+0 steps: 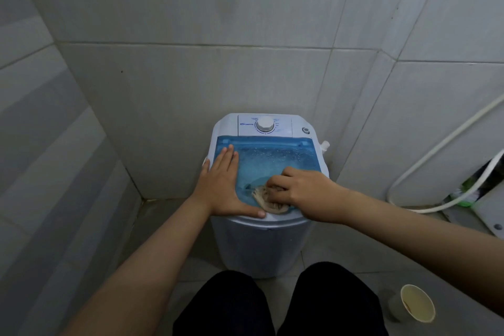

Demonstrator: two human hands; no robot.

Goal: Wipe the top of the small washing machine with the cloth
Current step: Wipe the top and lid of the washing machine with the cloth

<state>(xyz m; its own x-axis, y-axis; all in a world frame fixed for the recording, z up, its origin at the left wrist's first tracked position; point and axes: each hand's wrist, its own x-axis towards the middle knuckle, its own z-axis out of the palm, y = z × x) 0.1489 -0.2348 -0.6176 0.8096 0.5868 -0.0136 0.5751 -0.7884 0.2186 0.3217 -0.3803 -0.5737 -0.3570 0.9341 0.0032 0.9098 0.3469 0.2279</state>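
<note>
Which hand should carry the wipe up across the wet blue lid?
Right hand: it already presses the cloth on the lid. The left hand lies flat, probably steadying the machine.

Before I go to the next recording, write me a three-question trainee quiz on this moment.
1. True or false: the left hand lies flat and open on the blue lid.
2. Which hand presses the beige cloth? A left, B right, C both.
3. Fill in: water droplets show on the lid's ___ part, below the white dial.

Key: 1 true. 2 B, the right hand bunches it at the lid's near edge. 3 far.
</note>
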